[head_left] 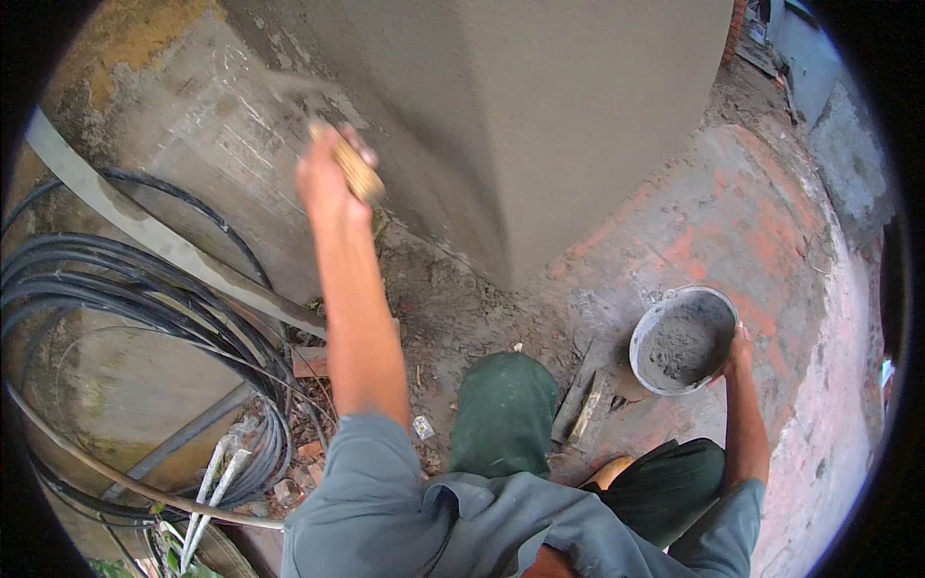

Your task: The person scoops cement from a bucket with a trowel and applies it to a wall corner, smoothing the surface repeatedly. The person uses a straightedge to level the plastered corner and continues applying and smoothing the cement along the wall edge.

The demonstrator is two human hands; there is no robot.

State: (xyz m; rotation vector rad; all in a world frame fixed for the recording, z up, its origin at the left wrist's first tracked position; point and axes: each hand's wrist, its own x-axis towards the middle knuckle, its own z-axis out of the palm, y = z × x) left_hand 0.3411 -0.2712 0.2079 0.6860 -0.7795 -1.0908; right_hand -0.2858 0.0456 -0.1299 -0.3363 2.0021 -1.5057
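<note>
My left hand is stretched out to the wall at the upper left, closed round a tool with a yellowish, ribbed handle. Motion blurs its working end, so its exact kind cannot be made out. Beside it rises a wall corner coated in smooth wet grey plaster. At the right, my right hand grips the rim of a round bucket, fingers partly hidden behind it. Grey wet mortar fills much of the bucket, which tilts slightly.
Coiled black hoses and a pale curved pipe lie at the left. Wood scraps lie near my knees. Mortar-smeared ground surrounds the wall's foot. Broken brick pieces and white strips sit at the lower left.
</note>
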